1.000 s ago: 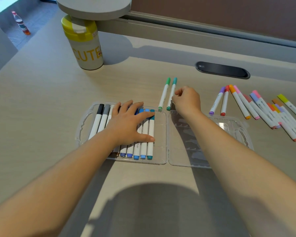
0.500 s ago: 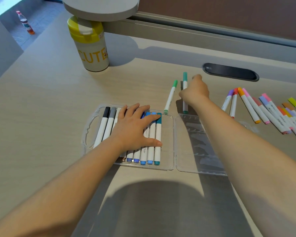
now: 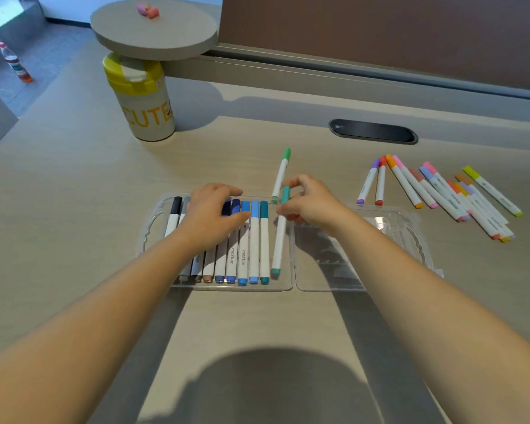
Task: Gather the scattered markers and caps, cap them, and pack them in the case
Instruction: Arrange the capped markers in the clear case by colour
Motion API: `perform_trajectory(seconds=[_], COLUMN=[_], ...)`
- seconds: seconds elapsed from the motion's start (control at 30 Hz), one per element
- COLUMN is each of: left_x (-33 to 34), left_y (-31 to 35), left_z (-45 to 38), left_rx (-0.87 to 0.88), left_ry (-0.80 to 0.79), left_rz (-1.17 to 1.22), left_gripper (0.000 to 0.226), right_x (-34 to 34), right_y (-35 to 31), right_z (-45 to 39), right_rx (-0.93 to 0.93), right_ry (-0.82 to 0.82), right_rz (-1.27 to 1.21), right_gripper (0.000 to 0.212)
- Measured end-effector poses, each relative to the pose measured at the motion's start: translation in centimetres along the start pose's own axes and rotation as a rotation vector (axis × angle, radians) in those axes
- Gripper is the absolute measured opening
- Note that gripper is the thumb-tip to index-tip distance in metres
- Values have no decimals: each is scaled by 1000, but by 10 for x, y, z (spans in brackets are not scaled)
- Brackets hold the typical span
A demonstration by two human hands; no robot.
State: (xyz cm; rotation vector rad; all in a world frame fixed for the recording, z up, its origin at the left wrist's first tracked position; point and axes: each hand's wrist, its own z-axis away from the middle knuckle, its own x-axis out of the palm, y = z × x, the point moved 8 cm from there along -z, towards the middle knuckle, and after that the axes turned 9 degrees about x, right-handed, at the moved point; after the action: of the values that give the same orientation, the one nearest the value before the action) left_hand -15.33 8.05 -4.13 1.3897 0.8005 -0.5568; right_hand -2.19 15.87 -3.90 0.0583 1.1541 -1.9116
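Observation:
A clear plastic case (image 3: 291,287) lies open on the desk. Its left half holds a row of several capped markers (image 3: 253,249), black and grey through blues to teal. My left hand (image 3: 210,217) lies flat on that row, fingers spread. My right hand (image 3: 311,203) pinches a teal-green marker (image 3: 279,243) near its cap and holds it over the case's right end of the row. A green marker (image 3: 281,174) lies on the desk just behind the case. Several warm-coloured capped markers (image 3: 441,194) lie to the right.
A yellow-lidded tumbler marked CUTE (image 3: 141,99) stands at the back left under a round shelf (image 3: 153,29) carrying small pink caps (image 3: 148,10). A black cable slot (image 3: 374,131) sits behind the markers. A bottle (image 3: 14,62) stands on the floor far left.
My right hand picked the teal-green marker off the desk behind the case and brought it back over the case's left half. The green marker stayed put. The camera tilted up.

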Motion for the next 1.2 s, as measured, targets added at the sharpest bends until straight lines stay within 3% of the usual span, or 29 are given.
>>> perform_trajectory(seconds=[0.23,0.33,0.43,0.53,0.77,0.87,0.93,1.03,1.13,1.2], left_x=[4,14,23,29,41,42,42,43,43,43], left_y=[1,10,15,14,16,15,15,15,16,16], left_z=[2,2,1,1,2,1,0,0,0,0], left_rx=[14,46,76,84,97,92,86,83,81,84], left_ry=[-51,-107,-164,-227,-305,-302,-303,-308,-310,-307], left_rz=[-100,-180,-262,-326,-426,-431,-425,-437,-441,-444], left_gripper=[48,52,59,66,74,75,75,76,76,76], right_x=[-3,-13,-4,3,-32,-43,-51,-59,-58,-51], right_y=[-1,-13,-18,-16,-11,-14,-15,-21,-30,-31], right_z=[-8,-12,-28,-47,-57,-48,-40,-31,-21,-16], right_rx=[-58,-182,-217,-182,-35,-85,-115,-173,-225,-219], right_ry=[116,269,260,269,506,540,539,485,387,284], right_rz=[134,271,460,666,684,604,410,109,7,-30], right_gripper=[40,41,42,36,30,28,34,65,96,103])
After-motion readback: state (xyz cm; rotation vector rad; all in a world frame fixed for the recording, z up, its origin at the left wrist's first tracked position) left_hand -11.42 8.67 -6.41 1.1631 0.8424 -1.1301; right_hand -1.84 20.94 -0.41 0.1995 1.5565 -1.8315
